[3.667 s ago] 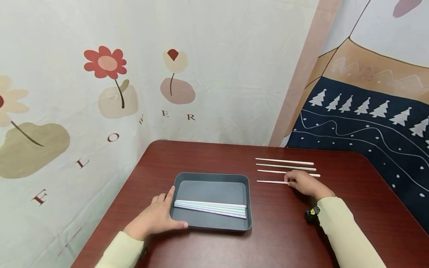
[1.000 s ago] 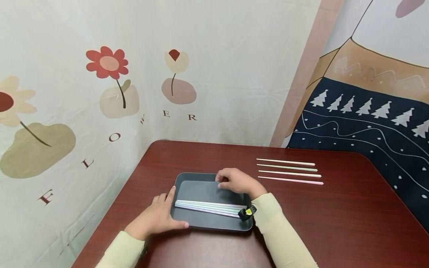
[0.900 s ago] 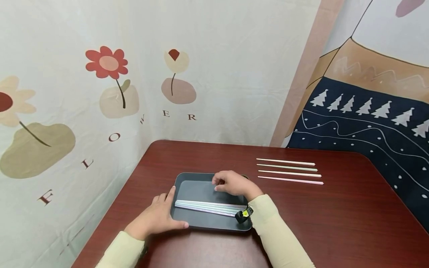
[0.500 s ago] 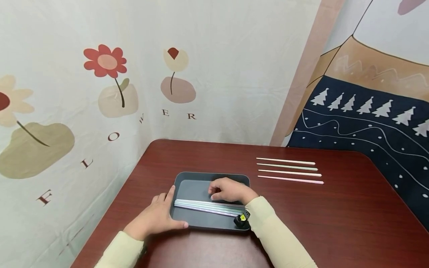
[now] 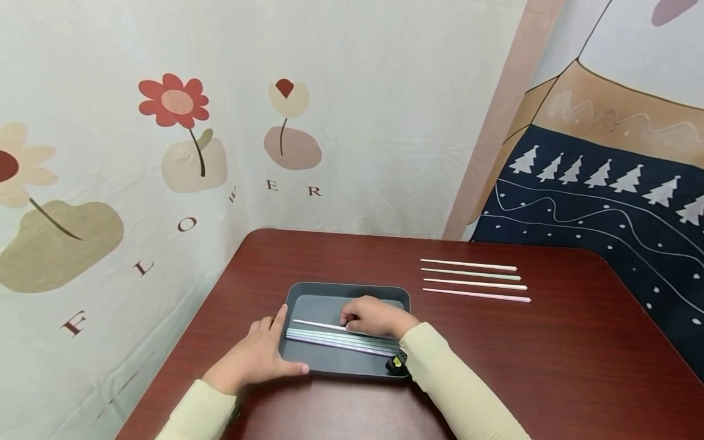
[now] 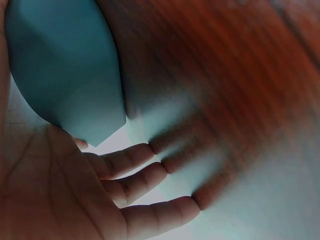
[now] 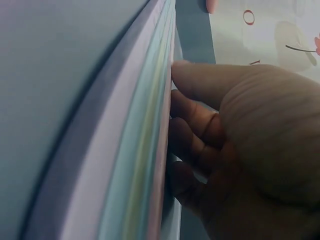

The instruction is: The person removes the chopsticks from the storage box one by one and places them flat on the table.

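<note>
My left hand [image 5: 255, 354] rests at the near left corner of a dark grey baking tray [image 5: 316, 304], fingers along the left wall and thumb at the front edge. In the left wrist view its fingers [image 6: 145, 190] are extended over the table. Inside the tray, my right hand [image 5: 374, 316] pinches a pale chopstick [image 5: 316, 324] between thumb and fingertips. Its left end shows a gap from a bundle of pastel chopsticks [image 5: 324, 338] lying side by side in front of it. The hand and sleeve cover the right part of both. The right wrist view shows the thumb [image 7: 200, 80] beside the bundle.
To the right of the tray, several single chopsticks [image 5: 473, 294] lie roughly parallel on the reddish-brown table [image 5: 495, 354]. A printed cloth [image 5: 374, 153] hangs close behind the table, and a navy patterned one [image 5: 594, 208] on the right.
My right hand has moved from the chopsticks on the table to the tray and down to the bundle. One chopstick now stands apart from the bundle in its grip. The left hand stays put.
</note>
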The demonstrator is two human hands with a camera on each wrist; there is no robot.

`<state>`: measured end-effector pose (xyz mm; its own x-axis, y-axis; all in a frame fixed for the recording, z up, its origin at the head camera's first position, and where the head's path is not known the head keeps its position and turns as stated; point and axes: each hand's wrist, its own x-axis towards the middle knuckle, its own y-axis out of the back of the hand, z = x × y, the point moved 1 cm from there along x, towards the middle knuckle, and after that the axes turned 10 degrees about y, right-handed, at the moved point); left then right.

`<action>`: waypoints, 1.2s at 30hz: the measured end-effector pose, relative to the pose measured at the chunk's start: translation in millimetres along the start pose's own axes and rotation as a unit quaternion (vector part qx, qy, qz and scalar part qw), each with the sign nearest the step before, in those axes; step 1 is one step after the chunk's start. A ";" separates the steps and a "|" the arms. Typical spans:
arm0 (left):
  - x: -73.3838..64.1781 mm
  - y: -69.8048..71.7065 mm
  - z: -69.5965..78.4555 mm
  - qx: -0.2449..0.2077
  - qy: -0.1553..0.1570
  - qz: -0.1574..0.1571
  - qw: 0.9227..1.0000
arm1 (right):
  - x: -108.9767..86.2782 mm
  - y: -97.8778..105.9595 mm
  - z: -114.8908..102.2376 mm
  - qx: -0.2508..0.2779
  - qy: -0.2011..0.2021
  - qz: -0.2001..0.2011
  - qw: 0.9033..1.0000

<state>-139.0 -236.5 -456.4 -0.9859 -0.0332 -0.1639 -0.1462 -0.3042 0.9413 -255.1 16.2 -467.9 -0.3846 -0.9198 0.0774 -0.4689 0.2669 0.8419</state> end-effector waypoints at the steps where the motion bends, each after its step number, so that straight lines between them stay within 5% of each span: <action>1: 0.2 0.0 0.1 0.000 0.000 0.001 1.000 | 0.2 -0.5 0.7 -0.003 -0.001 0.002 1.000; 36: -1.1 1.9 1.5 0.003 0.003 -0.003 1.000 | 1.9 -0.1 -6.0 -0.017 0.009 0.006 1.000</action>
<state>-138.3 -235.7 -454.0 -0.9845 -0.0369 -0.1713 -0.1526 -0.2995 0.9418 -251.0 12.7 -464.6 -0.3751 -0.9219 0.0968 -0.4365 0.2678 0.8589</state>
